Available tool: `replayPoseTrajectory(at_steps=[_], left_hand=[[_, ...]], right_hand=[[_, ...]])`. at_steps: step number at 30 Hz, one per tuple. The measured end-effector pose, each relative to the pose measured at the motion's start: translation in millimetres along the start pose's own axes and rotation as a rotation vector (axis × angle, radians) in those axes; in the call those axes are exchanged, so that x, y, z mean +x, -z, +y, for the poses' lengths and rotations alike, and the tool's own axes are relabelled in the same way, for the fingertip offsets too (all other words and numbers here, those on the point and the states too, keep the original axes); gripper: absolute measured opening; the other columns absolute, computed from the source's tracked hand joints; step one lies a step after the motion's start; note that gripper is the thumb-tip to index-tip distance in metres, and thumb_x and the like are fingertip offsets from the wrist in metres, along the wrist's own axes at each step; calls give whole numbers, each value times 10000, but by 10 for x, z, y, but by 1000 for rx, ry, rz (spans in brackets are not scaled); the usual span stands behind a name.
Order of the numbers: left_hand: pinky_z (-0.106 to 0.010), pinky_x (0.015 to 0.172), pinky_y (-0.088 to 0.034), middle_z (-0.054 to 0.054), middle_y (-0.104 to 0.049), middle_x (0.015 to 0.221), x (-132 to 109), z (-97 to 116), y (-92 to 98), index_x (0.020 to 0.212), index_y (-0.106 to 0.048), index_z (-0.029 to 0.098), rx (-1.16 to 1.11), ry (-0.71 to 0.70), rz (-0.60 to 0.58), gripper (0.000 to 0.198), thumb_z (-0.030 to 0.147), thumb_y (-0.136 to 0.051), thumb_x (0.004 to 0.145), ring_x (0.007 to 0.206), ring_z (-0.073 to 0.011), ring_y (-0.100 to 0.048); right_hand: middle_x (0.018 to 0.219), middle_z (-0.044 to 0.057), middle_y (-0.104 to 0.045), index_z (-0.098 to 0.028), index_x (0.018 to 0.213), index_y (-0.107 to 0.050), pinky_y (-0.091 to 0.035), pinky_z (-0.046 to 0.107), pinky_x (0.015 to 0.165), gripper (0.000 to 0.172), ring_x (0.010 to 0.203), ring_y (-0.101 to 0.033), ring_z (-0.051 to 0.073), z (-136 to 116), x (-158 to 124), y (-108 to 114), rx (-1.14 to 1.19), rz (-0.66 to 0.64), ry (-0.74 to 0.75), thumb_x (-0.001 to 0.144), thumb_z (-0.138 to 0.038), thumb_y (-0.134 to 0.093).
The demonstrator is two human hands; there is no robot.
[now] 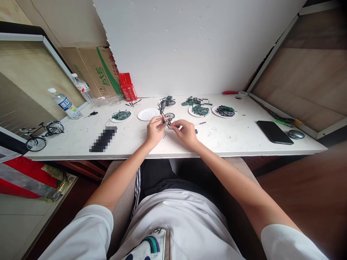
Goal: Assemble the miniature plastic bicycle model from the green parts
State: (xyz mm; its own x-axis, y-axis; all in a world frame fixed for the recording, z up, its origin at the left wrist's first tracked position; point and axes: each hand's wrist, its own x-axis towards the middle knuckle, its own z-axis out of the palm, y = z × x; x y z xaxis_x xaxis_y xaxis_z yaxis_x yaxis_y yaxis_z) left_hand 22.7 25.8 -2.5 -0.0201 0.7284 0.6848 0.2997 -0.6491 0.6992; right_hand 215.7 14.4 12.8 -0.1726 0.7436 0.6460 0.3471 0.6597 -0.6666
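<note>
My left hand [155,132] is closed around part of a small black model bicycle [163,109], above the front middle of the white table. From the right, my right hand [185,132] pinches the lower end of the same model, thumb and fingertips together. One wheel points up and away from me. Just behind my fingertips a second spoked wheel [170,116] shows; whether it is joined to the model I cannot tell. My fingers hide the middle of the frame.
Behind my hands are paper plates with green and black bicycle parts [200,110] and a bare plate [148,114]. A complete model bicycle [43,134] stands far left near bottles [65,104]. A phone [274,132] and mouse [296,134] lie right. A white board [189,47] rises behind.
</note>
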Motion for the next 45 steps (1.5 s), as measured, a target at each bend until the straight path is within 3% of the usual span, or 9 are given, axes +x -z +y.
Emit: replayPoseTrajectory(at_steps=[7,15,21,36,45], left_hand=[[-439,1095,-613,-176,-704,1285,21,18,-27,1170,-838,179,-97,2,18,464,586,-731,975,1265,-295,-716],[-402,1035,-646,-144,-678,1323,-8,48,-16,1221,-840,230,-101,-42,9,317,426,-747,991,1231,-267,-725],[-386,1000,-665,-134,-668,1342,-15,75,-10,1230,-840,240,-84,-51,29,299,386,-721,998,1171,-246,-745],[-386,1005,-652,-133,-672,1306,-8,40,-3,1218,-847,250,-26,-62,37,287,372,-700,1004,1250,-265,-708],[-289,783,-629,-127,-650,1248,-3,29,9,1173,-864,264,2,-30,50,250,370,-748,978,1183,-258,-701]], right_hand=[[1014,68,-830,-236,1020,-786,-577,325,685,327,905,-779,229,-116,-29,-35,166,103,-75,948,-555,-785],[1016,75,-816,-241,987,-766,-600,332,716,486,884,-748,216,-161,-52,-86,212,120,-126,890,-718,-774],[998,76,-818,-244,954,-795,-614,356,738,468,872,-744,223,-148,-60,-98,259,145,-126,867,-703,-810],[1037,93,-841,-258,976,-866,-652,411,839,440,976,-783,270,-81,-37,-73,300,92,-148,851,-679,-840],[1069,97,-823,-269,1124,-855,-625,384,770,486,944,-758,253,-54,-40,-60,267,37,-116,872,-684,-818]])
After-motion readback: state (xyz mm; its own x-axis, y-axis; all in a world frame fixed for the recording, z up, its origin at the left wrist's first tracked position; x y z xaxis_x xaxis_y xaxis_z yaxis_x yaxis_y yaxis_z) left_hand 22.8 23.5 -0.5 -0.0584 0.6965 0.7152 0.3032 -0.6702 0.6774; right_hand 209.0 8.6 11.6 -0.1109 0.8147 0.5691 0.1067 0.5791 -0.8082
